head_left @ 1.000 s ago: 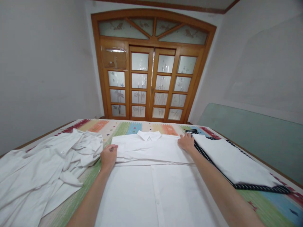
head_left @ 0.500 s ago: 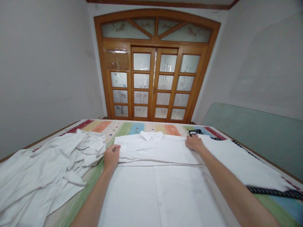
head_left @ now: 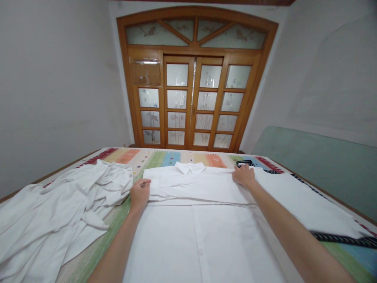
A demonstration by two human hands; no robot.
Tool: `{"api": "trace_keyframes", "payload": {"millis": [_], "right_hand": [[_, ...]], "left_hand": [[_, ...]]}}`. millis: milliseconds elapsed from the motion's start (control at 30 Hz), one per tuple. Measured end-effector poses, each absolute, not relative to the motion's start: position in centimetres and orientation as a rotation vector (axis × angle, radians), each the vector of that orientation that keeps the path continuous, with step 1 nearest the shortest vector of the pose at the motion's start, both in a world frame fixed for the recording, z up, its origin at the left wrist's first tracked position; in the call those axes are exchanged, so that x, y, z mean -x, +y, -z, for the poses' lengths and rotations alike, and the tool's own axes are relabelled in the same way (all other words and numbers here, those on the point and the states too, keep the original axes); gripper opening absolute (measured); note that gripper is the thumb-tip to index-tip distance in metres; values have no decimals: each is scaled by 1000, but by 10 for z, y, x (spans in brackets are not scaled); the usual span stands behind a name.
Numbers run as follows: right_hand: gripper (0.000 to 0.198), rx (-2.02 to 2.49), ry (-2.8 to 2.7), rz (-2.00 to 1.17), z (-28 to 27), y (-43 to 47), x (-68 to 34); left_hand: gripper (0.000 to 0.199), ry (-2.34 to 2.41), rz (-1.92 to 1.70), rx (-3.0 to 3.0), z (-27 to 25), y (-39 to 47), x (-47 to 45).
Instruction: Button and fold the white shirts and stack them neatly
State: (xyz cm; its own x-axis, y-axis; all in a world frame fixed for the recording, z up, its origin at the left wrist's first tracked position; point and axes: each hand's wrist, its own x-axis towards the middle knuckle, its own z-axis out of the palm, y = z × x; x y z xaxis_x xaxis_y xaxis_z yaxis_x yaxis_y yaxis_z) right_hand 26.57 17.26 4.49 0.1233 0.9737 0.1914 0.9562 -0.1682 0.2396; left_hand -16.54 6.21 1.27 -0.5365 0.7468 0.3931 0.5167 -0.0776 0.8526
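Observation:
A white button-up shirt (head_left: 173, 228) lies flat in front of me, its collar (head_left: 190, 168) at the far end. Its sleeves (head_left: 188, 186) are laid across the chest, with a few creases. My left hand (head_left: 140, 193) is closed at the left edge of the shirt, thumb and fingers pinching the end of the folded sleeve. At the far right shoulder, my right hand (head_left: 244, 175) has its fingers bent over the fabric, gripping the edge; its fingertips are partly hidden.
Left of the shirt is a crumpled white garment (head_left: 67, 212). To the right lies another flat white garment (head_left: 306, 200), with a black striped band (head_left: 344, 239) by it. A black patterned item (head_left: 245, 162) sits beyond my right hand. Under everything is a colourful striped cover (head_left: 159, 157).
The view has tilted and shifted very slightly. Both hands keep their places on the shirt, and the shirt lies as before.

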Motion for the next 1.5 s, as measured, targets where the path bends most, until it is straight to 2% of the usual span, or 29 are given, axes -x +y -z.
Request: {"api": "trace_keyframes", "payload": {"millis": [200,433,733,867,1033,1167,1500], "right_hand": [[40,-2253,2089,-480,-46,176,-273],[32,-2279,2281,-168,-53,184,-293],[35,-1923,2535,-182,-42,188,-307],[42,-1916,2517,-133,-38,191,-309],[35,-1938,2465,-103,-39,194,-308],[29,-2045,2386,-157,-41,191,-303],[30,-2136,2200,-367,-38,181,-287]], "left_hand": [[19,1996,-1647,-1368,-12,63,165],[19,2012,-1635,-1354,-15,63,164],[20,2022,-1643,-1361,-15,62,165],[20,2024,-1651,-1367,-13,62,167],[20,2023,-1658,-1355,-15,62,166],[20,2030,-1653,-1352,-14,62,166],[20,2009,-1663,-1359,-14,61,167]]}}
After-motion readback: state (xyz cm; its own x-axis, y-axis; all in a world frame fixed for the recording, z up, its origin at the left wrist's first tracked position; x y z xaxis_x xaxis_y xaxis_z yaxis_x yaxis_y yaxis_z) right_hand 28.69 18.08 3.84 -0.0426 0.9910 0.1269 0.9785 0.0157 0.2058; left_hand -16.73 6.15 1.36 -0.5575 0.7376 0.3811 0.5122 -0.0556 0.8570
